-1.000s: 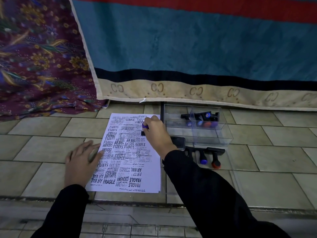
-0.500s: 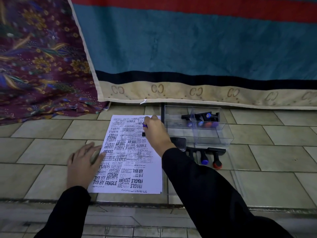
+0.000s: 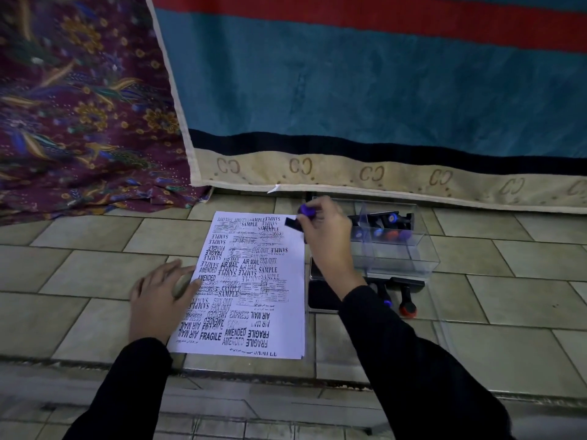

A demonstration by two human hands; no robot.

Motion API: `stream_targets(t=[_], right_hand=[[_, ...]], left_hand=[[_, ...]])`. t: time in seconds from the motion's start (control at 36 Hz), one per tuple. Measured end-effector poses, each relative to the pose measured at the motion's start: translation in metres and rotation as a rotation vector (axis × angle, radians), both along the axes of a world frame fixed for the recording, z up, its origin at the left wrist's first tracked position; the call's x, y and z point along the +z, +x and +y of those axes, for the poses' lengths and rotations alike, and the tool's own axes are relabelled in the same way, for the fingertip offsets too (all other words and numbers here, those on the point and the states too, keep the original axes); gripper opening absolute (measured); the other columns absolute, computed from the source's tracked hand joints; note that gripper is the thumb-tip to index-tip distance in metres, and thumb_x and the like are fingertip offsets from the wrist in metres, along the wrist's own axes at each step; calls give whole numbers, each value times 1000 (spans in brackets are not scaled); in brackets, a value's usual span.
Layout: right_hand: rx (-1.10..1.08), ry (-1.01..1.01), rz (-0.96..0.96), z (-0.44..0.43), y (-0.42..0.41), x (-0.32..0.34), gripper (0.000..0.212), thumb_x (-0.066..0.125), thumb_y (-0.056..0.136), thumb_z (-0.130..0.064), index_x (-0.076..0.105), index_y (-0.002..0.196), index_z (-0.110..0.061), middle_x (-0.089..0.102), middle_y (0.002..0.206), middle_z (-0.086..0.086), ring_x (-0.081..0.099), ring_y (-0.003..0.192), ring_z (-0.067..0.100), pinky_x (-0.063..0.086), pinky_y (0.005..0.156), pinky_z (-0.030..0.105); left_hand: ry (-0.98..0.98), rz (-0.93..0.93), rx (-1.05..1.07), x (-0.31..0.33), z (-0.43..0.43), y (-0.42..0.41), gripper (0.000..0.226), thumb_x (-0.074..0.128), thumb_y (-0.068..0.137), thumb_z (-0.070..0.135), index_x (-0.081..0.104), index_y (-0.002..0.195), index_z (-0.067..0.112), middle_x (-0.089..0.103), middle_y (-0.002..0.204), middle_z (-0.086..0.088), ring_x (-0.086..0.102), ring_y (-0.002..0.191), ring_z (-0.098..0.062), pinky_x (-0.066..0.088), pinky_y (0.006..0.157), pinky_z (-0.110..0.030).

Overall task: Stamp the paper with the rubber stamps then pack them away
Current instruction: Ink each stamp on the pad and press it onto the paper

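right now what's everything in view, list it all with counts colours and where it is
paper: one sheet or thin stack, white with black stamp marks, on the floor in the middle
rubber stamp: one, black with purple knob, held above the paper's far right corner
clear box: one, transparent, right of the paper, several blue- and orange-tipped stamps inside, count unclear
loose stamps: at least two, black with blue and orange knobs, on the floor in front of the box
ink pad: one, dark, between paper and box, partly hidden by the arm
striped blanket: one, teal, red, black and beige, hanging behind
patterned cloth: one, maroon floral, far left
tiled floor: beige
left hand: flat on the paper's left edge
right hand: holding the stamp
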State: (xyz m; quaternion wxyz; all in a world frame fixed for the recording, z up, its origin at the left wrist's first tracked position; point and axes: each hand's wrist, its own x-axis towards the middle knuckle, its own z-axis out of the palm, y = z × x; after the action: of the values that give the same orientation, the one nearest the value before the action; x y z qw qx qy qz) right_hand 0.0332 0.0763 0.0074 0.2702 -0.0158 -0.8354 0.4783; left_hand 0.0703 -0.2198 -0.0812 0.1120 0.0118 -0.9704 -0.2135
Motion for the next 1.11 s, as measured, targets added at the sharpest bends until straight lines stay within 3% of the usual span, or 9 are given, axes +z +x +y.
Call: stream_targets(t=[0.06, 0.14, 0.25, 0.47, 0.61, 0.81, 0.86, 0.97, 1.11], right_hand=[[-9, -18, 31, 11, 15, 8, 18, 70, 82, -10, 59, 95, -17, 61, 95, -2, 64, 82, 10, 56, 74, 23], [1, -37, 29, 25, 46, 14, 27, 68, 84, -15, 57, 106, -24, 60, 103, -4, 63, 88, 3, 52, 77, 12], [-55, 54, 3, 45, 85, 10, 35, 64, 87, -20, 58, 122, -22, 49, 108, -6, 59, 80, 2, 50, 70, 7], [-236, 124, -14, 103, 151, -7, 31, 71, 78, -4, 59, 98, -24, 56, 96, 1, 63, 81, 12, 51, 75, 13], [-260, 173, -18, 116, 190, -34, 30, 69, 77, 1, 65, 100, -18, 56, 96, -2, 63, 82, 4, 54, 82, 19], [-339, 298, -30, 114, 217, -62, 17, 73, 73, -6, 68, 89, -9, 56, 91, 4, 53, 89, -15, 42, 85, 1], [-329, 325, -104, 113, 218, -66, 29, 79, 64, 4, 68, 87, -9, 56, 91, 5, 57, 84, -9, 41, 79, 3], [-282, 361, -198, 113, 216, -69, 35, 82, 57, 6, 66, 83, -11, 55, 92, 5, 66, 70, 21, 39, 70, 8], [-229, 389, -221, 114, 210, -68, 37, 83, 56, 5, 64, 83, -12, 58, 87, 1, 63, 68, 17, 36, 70, 4]], left_hand=[[2, 9, -1, -1, -1, -1, 54, 38, 79, 65, 66, 114, 35, 55, 136, 7, 43, 130, -17, 19, 112, -42], [-7, 16, -5, -2, -2, -3, 57, 36, 78, 68, 66, 114, 34, 56, 136, 6, 45, 130, -19, 21, 112, -44], [-2, 4, -2, -3, -2, -4, 56, 37, 78, 67, 66, 113, 35, 55, 136, 7, 45, 130, -19, 21, 112, -43], [1, 19, -7, -4, -3, -4, 55, 38, 78, 68, 67, 112, 36, 56, 135, 6, 46, 129, -19, 21, 111, -43], [4, 35, -11, -5, -4, -4, 52, 39, 79, 66, 67, 111, 36, 57, 134, 6, 48, 128, -20, 23, 111, -44], [10, 44, -10, -3, -1, -3, 53, 40, 79, 65, 68, 111, 33, 57, 134, 5, 48, 128, -22, 22, 110, -43], [9, 41, -14, -4, -2, -3, 52, 40, 79, 65, 67, 111, 34, 57, 134, 5, 47, 128, -22, 22, 110, -43], [-2, 23, -32, -6, -5, -5, 49, 39, 81, 66, 66, 111, 39, 56, 135, 6, 47, 128, -20, 22, 109, -42], [0, 13, -33, -7, -6, -5, 48, 39, 82, 67, 65, 112, 39, 55, 136, 6, 47, 128, -20, 22, 110, -43]])
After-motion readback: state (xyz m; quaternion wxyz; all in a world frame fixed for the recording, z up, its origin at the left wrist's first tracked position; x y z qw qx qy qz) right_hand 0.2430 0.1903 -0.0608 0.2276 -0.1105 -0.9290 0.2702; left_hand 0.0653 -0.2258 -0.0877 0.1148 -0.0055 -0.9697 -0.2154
